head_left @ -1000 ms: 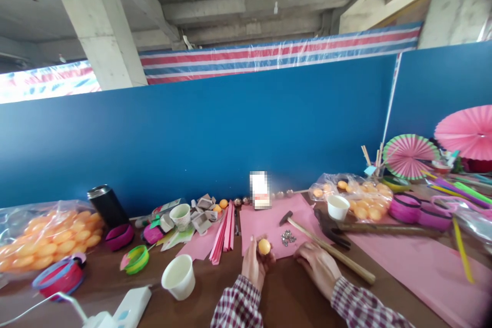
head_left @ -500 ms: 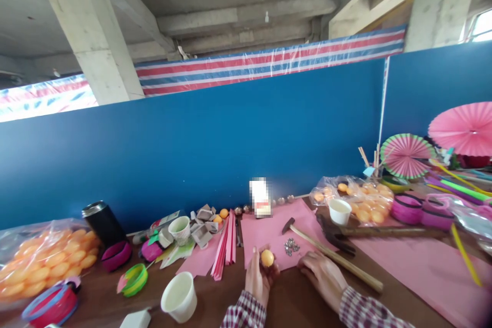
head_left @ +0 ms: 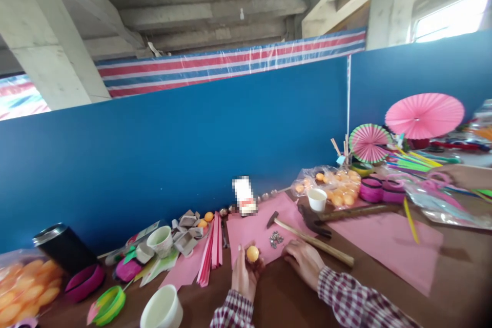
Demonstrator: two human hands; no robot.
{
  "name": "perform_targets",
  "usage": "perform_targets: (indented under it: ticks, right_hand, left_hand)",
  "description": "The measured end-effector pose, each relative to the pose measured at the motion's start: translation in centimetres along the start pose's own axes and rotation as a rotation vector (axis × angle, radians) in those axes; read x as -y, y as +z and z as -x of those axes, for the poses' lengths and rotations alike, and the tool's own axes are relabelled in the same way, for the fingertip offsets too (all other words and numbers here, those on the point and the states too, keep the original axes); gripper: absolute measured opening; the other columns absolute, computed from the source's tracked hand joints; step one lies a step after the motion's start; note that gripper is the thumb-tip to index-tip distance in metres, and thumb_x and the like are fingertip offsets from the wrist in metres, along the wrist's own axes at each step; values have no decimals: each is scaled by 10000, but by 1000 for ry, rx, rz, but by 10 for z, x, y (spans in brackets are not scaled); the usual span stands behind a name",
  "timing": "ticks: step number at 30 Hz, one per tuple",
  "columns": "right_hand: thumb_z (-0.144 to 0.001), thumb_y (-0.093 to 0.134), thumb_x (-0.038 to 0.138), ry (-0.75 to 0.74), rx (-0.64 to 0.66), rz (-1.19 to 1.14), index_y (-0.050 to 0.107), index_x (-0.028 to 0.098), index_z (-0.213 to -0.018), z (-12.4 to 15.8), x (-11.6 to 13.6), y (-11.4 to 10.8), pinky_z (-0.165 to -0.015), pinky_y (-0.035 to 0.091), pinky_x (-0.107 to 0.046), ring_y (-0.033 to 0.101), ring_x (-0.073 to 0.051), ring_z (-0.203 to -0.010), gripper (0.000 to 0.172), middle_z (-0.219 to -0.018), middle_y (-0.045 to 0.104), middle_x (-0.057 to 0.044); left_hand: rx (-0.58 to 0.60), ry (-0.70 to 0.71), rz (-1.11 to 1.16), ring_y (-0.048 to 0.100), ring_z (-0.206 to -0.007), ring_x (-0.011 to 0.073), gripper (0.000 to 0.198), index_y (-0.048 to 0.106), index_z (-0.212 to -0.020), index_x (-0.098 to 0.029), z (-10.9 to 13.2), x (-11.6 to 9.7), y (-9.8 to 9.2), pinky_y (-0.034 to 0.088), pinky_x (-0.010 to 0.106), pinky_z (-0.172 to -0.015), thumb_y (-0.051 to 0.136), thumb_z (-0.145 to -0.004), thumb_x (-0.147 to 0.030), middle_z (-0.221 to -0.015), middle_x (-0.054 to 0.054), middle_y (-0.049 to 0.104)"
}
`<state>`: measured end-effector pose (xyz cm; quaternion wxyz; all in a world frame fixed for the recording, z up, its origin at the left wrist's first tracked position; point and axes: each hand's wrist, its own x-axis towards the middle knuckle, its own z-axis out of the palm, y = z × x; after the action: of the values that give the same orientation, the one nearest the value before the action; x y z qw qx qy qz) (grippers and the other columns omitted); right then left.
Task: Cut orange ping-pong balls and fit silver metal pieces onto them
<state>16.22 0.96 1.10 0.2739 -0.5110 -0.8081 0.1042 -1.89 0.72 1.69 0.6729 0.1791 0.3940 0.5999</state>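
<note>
My left hand (head_left: 245,278) is closed around an orange table tennis ball (head_left: 252,253), whose top shows between thumb and fingers. My right hand (head_left: 304,261) rests on the brown table by the near edge of a pink sheet (head_left: 246,233), fingers reaching left and nothing visible in them. Just beyond its fingertips is a small pile of silver metal pieces (head_left: 275,239), too small to name exactly. A hammer (head_left: 319,243) with a wooden handle lies slantwise past the right hand, its head on the pink sheet.
A second, larger hammer (head_left: 357,212) lies behind. White cups (head_left: 161,307) stand left and at the back right. Bags of orange balls (head_left: 338,187), folded pink strips (head_left: 211,253), a black flask (head_left: 63,248) and pink paper fans (head_left: 425,115) line the table before a blue partition (head_left: 215,143).
The view has swung to the right, so everything sits further left in the picture. My left hand still holds the ball, and my right hand stays by the pink sheet's edge.
</note>
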Motion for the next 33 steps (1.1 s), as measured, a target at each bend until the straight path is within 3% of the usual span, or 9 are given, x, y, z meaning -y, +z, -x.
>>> perform_targets:
  ticks: [8,25,33]
  right_hand:
    - [-781,442,175,9,-37,-19,608,197,-758,0,-1,4,-696,372,-255,525,-142,-764,168,-767,585,-13]
    - [-776,451,181,78,58,-43,624,213,-781,-7,1,-5,-709,373,-239,540,-137,-778,176,-801,607,-6]
    - [-774,461,195,47,68,-65,627,210,-794,-6,1,-11,-722,376,-248,541,-141,-802,168,-811,617,-11]
  left_hand:
    - [11,5,14,585,-544,125,365,543,-1045,-117,-1,-2,-1,501,267,-551,504,-759,-341,-696,74,617]
    - [-46,-92,111,607,-556,155,365,515,-1124,-158,-22,1,-17,517,282,-545,477,-774,-256,-706,89,643]
    - [-83,-118,89,599,-544,158,349,525,-1113,-165,-15,-4,-7,509,266,-518,430,-794,-271,-702,84,643]
